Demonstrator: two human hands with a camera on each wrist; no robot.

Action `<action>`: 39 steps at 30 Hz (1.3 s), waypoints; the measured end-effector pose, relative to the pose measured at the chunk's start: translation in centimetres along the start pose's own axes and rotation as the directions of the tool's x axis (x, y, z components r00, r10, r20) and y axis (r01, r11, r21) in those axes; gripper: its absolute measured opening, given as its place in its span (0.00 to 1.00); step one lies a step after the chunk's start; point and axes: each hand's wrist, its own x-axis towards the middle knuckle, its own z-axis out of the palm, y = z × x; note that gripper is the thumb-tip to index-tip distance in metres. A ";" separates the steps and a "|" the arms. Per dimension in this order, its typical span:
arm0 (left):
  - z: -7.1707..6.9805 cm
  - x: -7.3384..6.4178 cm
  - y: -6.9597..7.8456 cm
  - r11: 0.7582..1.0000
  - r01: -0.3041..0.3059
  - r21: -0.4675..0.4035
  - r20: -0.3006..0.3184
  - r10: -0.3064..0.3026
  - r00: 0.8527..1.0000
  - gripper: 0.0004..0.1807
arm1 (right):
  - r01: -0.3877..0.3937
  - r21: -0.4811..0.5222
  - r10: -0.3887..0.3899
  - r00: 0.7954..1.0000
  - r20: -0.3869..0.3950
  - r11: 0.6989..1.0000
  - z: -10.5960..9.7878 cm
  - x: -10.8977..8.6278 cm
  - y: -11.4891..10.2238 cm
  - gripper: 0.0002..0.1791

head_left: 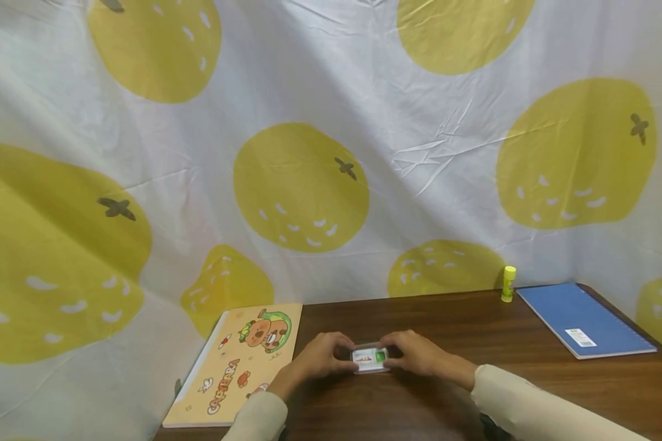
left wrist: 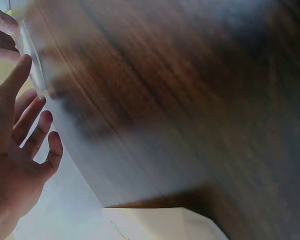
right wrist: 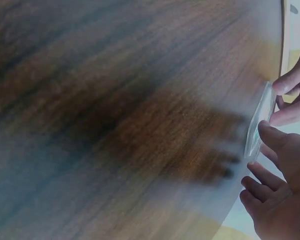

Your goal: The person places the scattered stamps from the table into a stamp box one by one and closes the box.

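Note:
Between the two hands is a small flat clear plastic case (head_left: pixel 370 360) with white and green printed contents and a little red on it. My left hand (head_left: pixel 324 356) pinches its left end with thumb and fingertips. The right hand (head_left: pixel 416 355) pinches the opposite end the same way. In the left wrist view the case (left wrist: pixel 34 60) appears edge-on, raised over the brown table, with the left thumb on its near face. From the right wrist, the case (right wrist: pixel 260 120) is again seen nearly edge-on, both hands at it.
A capybara-print pad (head_left: pixel 243 361) lies on the left of the dark wood table (head_left: pixel 397 315). A yellow-green glue stick (head_left: pixel 508 284) stands at the back right, beside a blue notebook (head_left: pixel 582 315). A fruit-print curtain (head_left: pixel 375 202) hangs behind the table.

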 end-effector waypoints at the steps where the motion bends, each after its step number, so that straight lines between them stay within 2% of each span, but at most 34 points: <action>1: 0.0 0.0 0.0 1.000 -0.001 0.003 0.001 0.001 1.000 0.21 | 0.002 0.000 -0.002 1.000 -0.002 1.000 0.0 0.0 0.0 0.18; 20: 0.5 -0.2 -0.3 0.999 -0.046 0.015 -0.019 0.047 0.999 0.20 | -0.028 0.036 0.027 0.999 0.029 0.999 -0.2 -0.6 -0.7 0.18; 32: 0.8 -0.1 -0.1 1.000 -0.017 0.019 -0.025 0.018 1.000 0.21 | -0.049 0.053 0.048 0.998 0.030 0.997 0.1 -0.7 -0.5 0.18; 39: 0.7 -0.1 0.0 0.997 -0.015 0.078 -0.030 0.018 0.999 0.22 | -0.045 0.059 0.043 0.998 0.035 0.997 0.1 -0.5 -0.7 0.18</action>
